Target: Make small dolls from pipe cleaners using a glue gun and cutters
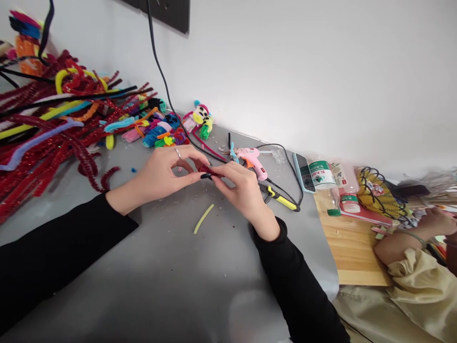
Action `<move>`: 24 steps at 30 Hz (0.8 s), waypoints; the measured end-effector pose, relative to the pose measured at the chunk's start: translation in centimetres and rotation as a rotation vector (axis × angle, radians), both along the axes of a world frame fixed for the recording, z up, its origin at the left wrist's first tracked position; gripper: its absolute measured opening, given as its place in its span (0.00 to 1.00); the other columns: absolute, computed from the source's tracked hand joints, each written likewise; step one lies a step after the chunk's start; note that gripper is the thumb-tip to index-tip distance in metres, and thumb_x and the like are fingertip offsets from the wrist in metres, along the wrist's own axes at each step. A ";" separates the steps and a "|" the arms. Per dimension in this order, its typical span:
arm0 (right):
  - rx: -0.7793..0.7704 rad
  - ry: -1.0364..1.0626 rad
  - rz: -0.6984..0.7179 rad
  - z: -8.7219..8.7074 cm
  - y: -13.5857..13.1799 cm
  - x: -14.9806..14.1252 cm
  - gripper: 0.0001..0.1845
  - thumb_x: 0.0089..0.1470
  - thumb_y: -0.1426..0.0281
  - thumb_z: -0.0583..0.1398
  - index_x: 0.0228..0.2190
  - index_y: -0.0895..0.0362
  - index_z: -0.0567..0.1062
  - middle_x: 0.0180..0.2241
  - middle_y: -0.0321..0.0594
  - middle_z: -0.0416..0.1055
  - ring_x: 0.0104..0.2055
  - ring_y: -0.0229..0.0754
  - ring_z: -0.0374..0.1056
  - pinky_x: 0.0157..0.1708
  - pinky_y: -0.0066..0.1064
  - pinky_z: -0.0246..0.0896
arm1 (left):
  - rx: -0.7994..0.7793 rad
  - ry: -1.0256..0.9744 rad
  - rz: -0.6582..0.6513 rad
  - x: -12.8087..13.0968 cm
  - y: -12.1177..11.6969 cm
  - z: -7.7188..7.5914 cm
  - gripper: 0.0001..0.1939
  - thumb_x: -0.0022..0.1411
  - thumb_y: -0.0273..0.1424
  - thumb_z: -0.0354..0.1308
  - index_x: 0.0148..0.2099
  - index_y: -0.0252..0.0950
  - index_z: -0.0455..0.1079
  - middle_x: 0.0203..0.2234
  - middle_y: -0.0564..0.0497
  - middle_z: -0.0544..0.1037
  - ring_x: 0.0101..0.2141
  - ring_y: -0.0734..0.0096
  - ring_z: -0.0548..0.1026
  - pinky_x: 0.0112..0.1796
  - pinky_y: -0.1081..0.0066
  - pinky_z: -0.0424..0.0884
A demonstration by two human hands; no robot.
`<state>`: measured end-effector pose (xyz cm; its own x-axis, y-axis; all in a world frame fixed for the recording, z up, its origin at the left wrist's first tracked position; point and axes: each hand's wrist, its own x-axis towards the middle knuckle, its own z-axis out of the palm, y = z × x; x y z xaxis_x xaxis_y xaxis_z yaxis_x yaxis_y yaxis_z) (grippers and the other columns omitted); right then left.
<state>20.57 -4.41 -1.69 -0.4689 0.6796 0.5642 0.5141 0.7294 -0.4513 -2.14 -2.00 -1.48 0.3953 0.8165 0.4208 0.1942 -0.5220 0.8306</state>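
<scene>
Between the fingertips of both hands is a small dark red tinsel pipe cleaner piece (205, 168), mostly covered by the fingers. My left hand (160, 174), with a ring on one finger, pinches it from the left. From the right, my right hand (239, 188) pinches the same piece. Below the hands a short pale yellow-green pipe cleaner (203, 219) lies on the grey table cover (171, 286). Just beyond my right hand rests a pink hot glue gun (255, 161). Yellow-handled pliers (282, 199) lie beside that hand, partly hidden by it.
Many pipe cleaners (71, 128) are heaped at the left. Small pipe-cleaner figures (198, 119) line the wall. A black cable (160, 66) hangs down behind my hands. To the right are a phone (304, 172), a bottle (324, 183) and another person's arm (400, 245).
</scene>
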 end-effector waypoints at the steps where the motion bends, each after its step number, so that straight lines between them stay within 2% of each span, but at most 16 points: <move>1: -0.002 -0.003 -0.010 0.0 0.0 0.0 0.09 0.71 0.71 0.60 0.44 0.58 0.82 0.38 0.45 0.83 0.40 0.43 0.78 0.42 0.34 0.74 | 0.005 0.003 -0.003 0.0 0.0 0.0 0.07 0.65 0.35 0.66 0.45 0.42 0.81 0.41 0.49 0.85 0.39 0.64 0.83 0.36 0.72 0.81; 4: -0.014 -0.004 -0.029 0.0 0.0 0.0 0.09 0.70 0.72 0.60 0.44 0.58 0.82 0.37 0.45 0.83 0.39 0.43 0.78 0.41 0.34 0.74 | 0.021 0.007 -0.018 -0.1 0.0 0.0 0.08 0.66 0.36 0.66 0.46 0.43 0.82 0.41 0.49 0.86 0.39 0.65 0.83 0.36 0.72 0.81; 11: -0.068 -0.016 -0.036 0.0 -0.1 0.0 0.10 0.71 0.70 0.59 0.44 0.56 0.82 0.40 0.45 0.83 0.43 0.44 0.79 0.45 0.35 0.75 | 0.085 0.015 0.020 -0.1 0.0 0.2 0.05 0.68 0.34 0.64 0.39 0.43 0.83 0.35 0.51 0.86 0.34 0.66 0.83 0.34 0.71 0.80; 15: -0.081 -0.030 -0.051 0.0 -0.1 0.0 0.11 0.72 0.66 0.60 0.50 0.54 0.81 0.42 0.45 0.83 0.44 0.45 0.78 0.47 0.36 0.75 | 0.134 0.026 0.079 -0.1 0.0 0.1 0.06 0.68 0.33 0.64 0.38 0.43 0.83 0.33 0.52 0.86 0.33 0.68 0.82 0.35 0.72 0.78; 18: -0.084 -0.056 -0.052 0.0 -0.2 0.0 0.13 0.71 0.64 0.61 0.53 0.54 0.80 0.43 0.45 0.83 0.46 0.45 0.78 0.49 0.37 0.74 | 0.153 0.034 0.076 -0.1 0.0 0.0 0.06 0.67 0.32 0.64 0.38 0.44 0.83 0.34 0.53 0.86 0.33 0.68 0.82 0.34 0.73 0.77; 24: -0.046 -0.094 -0.045 0.0 -0.1 0.0 0.12 0.73 0.66 0.58 0.47 0.56 0.81 0.41 0.47 0.83 0.45 0.47 0.77 0.45 0.37 0.73 | 0.139 0.030 0.052 -0.1 0.0 -0.1 0.06 0.67 0.31 0.63 0.38 0.44 0.82 0.33 0.51 0.85 0.32 0.68 0.81 0.33 0.72 0.76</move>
<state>20.53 -4.48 -1.70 -0.4870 0.7250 0.4870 0.5872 0.6846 -0.4320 -2.20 -2.02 -1.59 0.3682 0.7707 0.5201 0.2470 -0.6204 0.7444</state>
